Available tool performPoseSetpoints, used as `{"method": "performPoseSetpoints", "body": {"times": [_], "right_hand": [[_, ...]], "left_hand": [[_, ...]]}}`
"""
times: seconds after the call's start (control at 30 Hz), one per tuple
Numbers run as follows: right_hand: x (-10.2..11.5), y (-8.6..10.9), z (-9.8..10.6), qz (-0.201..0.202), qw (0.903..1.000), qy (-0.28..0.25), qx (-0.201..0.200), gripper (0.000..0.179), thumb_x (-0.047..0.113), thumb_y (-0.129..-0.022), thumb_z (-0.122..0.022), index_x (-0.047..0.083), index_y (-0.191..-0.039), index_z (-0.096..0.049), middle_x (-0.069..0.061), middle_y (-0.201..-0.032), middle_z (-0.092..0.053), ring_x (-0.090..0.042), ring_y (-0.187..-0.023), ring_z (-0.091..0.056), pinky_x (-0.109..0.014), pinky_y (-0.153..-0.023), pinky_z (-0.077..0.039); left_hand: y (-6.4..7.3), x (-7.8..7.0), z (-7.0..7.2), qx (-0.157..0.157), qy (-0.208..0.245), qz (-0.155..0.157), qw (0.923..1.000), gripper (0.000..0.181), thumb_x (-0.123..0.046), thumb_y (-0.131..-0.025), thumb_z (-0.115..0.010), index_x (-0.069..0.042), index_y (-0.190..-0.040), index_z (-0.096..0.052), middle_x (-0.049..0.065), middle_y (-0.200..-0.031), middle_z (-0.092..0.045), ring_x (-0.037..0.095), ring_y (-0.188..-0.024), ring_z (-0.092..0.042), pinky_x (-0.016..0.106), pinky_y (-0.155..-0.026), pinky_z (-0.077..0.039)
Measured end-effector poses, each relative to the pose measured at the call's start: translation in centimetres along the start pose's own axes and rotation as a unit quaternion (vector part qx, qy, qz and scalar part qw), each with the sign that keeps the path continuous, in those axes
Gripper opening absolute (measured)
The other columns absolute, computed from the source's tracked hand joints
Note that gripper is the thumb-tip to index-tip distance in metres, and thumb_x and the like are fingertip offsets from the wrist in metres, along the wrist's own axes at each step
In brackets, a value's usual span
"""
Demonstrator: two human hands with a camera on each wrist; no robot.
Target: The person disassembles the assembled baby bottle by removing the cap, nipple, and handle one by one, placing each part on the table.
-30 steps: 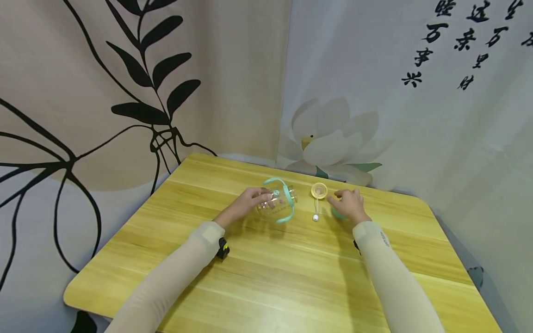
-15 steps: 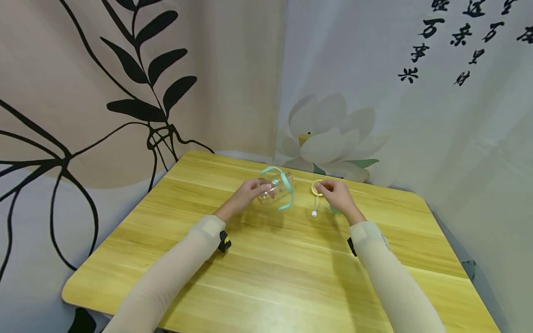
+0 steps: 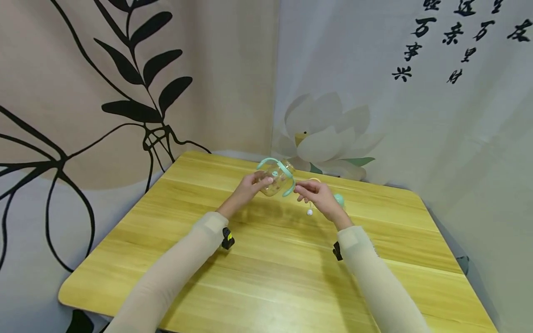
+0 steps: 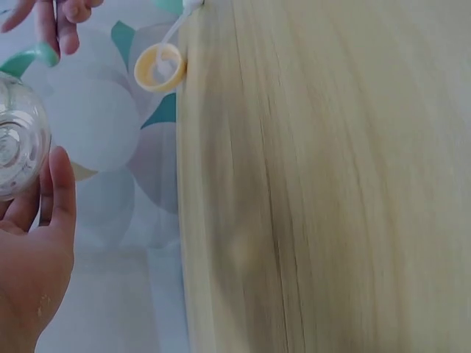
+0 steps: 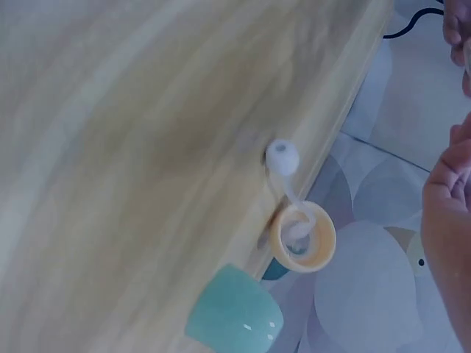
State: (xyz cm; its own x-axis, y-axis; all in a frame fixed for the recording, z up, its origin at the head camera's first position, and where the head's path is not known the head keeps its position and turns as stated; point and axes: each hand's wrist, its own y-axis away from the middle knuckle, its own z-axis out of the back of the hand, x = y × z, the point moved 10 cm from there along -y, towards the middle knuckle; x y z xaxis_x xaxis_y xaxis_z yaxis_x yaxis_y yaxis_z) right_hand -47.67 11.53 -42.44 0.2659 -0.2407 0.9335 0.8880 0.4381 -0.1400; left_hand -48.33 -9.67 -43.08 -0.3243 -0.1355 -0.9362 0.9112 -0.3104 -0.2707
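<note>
My left hand [image 3: 251, 185] grips a clear baby bottle [image 3: 271, 187] around its body, tilted above the table with its neck toward the far right. A mint-green two-handled holder [image 3: 285, 170] wraps the bottle. My right hand [image 3: 318, 198] is beside the lower handle, its fingertips at the handle's end; whether they touch it I cannot tell. In the right wrist view, a yellow collar ring [image 5: 324, 254] with a clear teat and straw lies near the far table edge. The straw ends in a white weighted ball [image 5: 282, 157].
A mint-green bottle cap [image 5: 232, 312] lies on the table right of the ring, partly behind my right hand in the head view. The wooden table [image 3: 258, 268] ends at a printed curtain [image 3: 233, 83] at the back.
My right hand has gone from the collar ring leftward to the bottle's handle, leaving the ring on the table. My left hand has raised the bottle slightly, its neck turned farther up.
</note>
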Motion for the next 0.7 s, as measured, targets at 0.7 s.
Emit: {"method": "performPoseSetpoints", "body": {"times": [0.7], "right_hand": [[-0.4,0.1,-0.4,0.007,0.9961,0.005,-0.087,0.03,0.021,-0.108,-0.065,-0.006,-0.116,-0.073,-0.025,-0.104,-0.073,-0.015,-0.086,-0.068,-0.03,-0.081,-0.057]], "left_hand": [[0.1,1.4,-1.7,0.013,0.005,0.031,0.9994,0.061,-0.052,-0.104,-0.062,-0.012,-0.149,-0.058,0.008,-0.141,-0.065,0.03,-0.135,-0.056,0.06,-0.114,-0.044]]}}
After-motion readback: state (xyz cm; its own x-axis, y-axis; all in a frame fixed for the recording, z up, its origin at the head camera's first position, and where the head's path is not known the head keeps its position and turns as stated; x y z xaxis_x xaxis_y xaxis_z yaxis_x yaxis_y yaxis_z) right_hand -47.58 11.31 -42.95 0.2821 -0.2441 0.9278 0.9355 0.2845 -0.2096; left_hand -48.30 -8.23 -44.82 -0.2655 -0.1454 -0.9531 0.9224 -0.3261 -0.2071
